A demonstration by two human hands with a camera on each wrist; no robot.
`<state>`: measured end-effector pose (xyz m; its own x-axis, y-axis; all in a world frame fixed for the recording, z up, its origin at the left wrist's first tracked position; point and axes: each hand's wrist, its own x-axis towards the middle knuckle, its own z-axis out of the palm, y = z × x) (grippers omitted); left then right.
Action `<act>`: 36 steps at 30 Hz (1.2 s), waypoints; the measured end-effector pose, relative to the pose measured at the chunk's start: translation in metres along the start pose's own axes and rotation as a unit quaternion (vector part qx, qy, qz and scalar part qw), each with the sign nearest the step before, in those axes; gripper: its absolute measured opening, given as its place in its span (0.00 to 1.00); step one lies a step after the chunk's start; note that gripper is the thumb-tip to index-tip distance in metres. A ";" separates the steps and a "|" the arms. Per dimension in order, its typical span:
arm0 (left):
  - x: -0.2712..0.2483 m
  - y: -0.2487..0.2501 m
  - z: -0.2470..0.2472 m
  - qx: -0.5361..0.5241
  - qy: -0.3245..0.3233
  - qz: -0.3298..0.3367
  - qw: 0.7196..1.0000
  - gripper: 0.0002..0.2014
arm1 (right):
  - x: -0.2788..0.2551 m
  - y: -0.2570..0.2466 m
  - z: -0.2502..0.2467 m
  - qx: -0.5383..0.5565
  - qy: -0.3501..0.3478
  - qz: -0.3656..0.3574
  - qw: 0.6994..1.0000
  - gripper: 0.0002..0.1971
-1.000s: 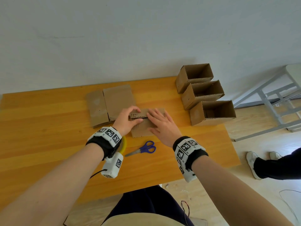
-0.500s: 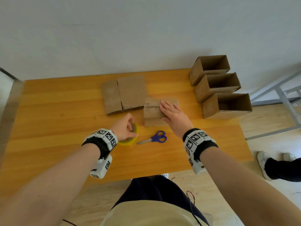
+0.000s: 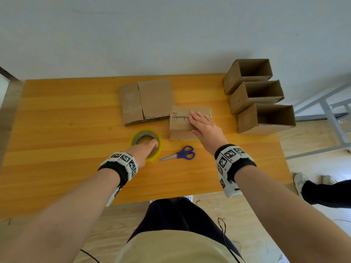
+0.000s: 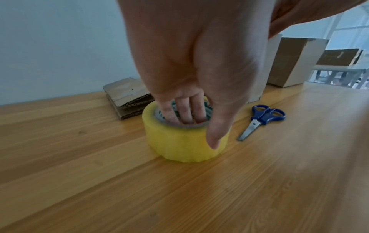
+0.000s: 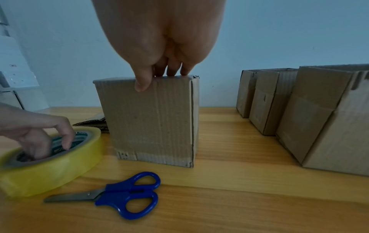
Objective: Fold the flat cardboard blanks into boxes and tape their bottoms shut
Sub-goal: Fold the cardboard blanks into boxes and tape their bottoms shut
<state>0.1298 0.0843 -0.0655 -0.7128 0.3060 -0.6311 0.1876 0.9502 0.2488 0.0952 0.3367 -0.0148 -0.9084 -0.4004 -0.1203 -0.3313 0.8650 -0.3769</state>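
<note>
At table centre, we note our right hand (image 3: pixel 206 128) flat atop the upended box (image 5: pixel 151 119); its 9 o'clock neighbour, the tape roll (image 4: pixel 185 138), is gripped by our left hand (image 4: pixel 191 66), fingers (image 4: pixel 185 110) inside the core per wrist view. Wooden table (image 3: pixel 57 130), pale wall.

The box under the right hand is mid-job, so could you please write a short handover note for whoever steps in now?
Left hand: fingers inside the core of the tape roll, thumb on its outside; roll on the table.
Right hand: flat, pressing the folded flaps of the upturned box.
Scissors lie in front of that box; flat blanks behind the roll.
Done: three boxes stand at right.
Left: tape this bottom, then fold and tape the blanks.
</note>
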 end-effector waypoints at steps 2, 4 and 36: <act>-0.001 -0.003 -0.002 -0.008 -0.004 -0.002 1.000 0.34 | 0.000 -0.001 0.000 0.001 -0.002 0.002 1.000 0.25; -0.004 -0.005 -0.006 -0.023 0.001 -0.003 1.000 0.31 | 0.000 -0.001 0.000 0.004 -0.004 0.003 1.000 0.25; -0.015 0.038 -0.174 -0.144 0.076 0.091 0.982 0.10 | 0.006 -0.009 -0.017 0.043 -0.058 0.055 0.996 0.26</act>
<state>0.0301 0.1053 0.0807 -0.7817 0.4356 -0.4463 0.1367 0.8179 0.5589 0.0884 0.3314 0.0034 -0.9004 -0.3416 -0.2694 -0.2038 0.8782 -0.4327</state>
